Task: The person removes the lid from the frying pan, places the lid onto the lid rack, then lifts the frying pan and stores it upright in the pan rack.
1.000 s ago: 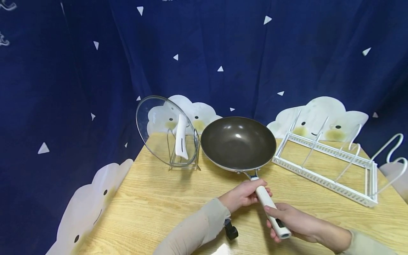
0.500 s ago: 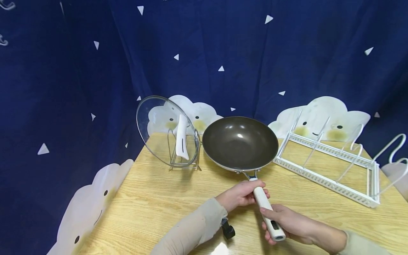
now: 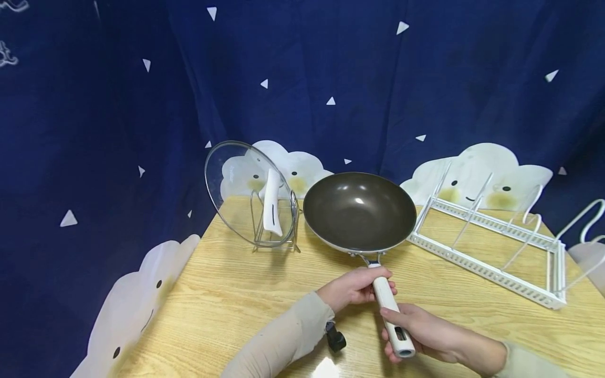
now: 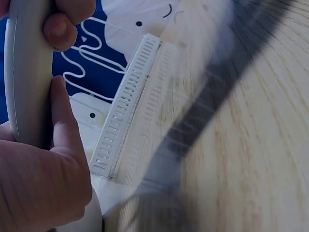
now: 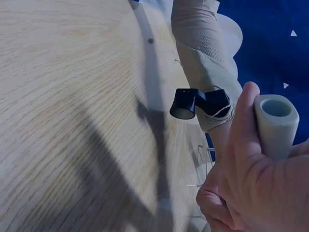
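Observation:
A wok [image 3: 359,212] with a dark brown inside and a cream handle [image 3: 386,296] is held with its opening up, near the middle of the head view. My left hand [image 3: 354,287] grips the handle close to the bowl. Nearer the handle's end, my right hand [image 3: 418,328] is wrapped round it, the thumb lying along the top. In the left wrist view the handle [image 4: 29,72] stands clear of the tabletop, with fingers of both hands about it. The right wrist view shows the hollow handle end [image 5: 277,125] poking out of my right hand [image 5: 260,188].
Left of the wok, a glass lid [image 3: 231,210] with a white handle leans in a small wire stand [image 3: 276,244]. On the right lies a white rack [image 3: 487,270] with upright wire dividers. A wooden table [image 3: 227,294] bears them, before a blue curtain [image 3: 302,63].
The handle's end and my right hand have swung a little to the left. My left hand has shifted slightly left too, and both hands keep their grip. The view has turned slightly.

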### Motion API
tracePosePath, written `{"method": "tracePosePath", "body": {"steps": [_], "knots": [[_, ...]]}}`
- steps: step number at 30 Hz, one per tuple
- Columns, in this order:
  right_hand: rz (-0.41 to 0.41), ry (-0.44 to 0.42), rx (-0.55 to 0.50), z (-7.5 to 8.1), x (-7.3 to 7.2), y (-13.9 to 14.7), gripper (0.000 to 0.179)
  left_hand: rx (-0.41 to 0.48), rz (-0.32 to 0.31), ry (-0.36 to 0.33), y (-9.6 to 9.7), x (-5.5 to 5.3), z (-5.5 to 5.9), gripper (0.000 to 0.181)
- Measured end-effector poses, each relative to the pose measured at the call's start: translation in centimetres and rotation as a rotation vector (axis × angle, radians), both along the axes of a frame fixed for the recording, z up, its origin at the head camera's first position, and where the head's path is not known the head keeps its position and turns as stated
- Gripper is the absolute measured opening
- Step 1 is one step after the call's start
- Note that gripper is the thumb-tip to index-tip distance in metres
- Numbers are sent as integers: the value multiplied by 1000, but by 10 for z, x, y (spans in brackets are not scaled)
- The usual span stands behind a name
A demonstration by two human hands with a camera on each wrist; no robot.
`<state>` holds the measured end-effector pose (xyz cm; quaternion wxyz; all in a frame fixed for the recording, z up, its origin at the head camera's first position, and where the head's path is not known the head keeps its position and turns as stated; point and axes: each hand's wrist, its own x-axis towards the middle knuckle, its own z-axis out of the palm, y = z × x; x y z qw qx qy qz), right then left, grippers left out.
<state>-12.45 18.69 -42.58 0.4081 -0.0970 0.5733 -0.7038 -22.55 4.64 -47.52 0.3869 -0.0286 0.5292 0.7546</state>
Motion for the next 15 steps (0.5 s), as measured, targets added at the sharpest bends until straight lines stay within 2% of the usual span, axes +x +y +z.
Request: {"method": "tracePosePath", "body": {"steps": [3, 15], "knots": [[-10, -8, -9, -1, 0, -2, 32, 2, -15, -1, -1, -1, 0, 23], [-17, -27, -52, -1, 0, -12, 32, 2, -68, -7, -9, -5, 0, 8]]}}
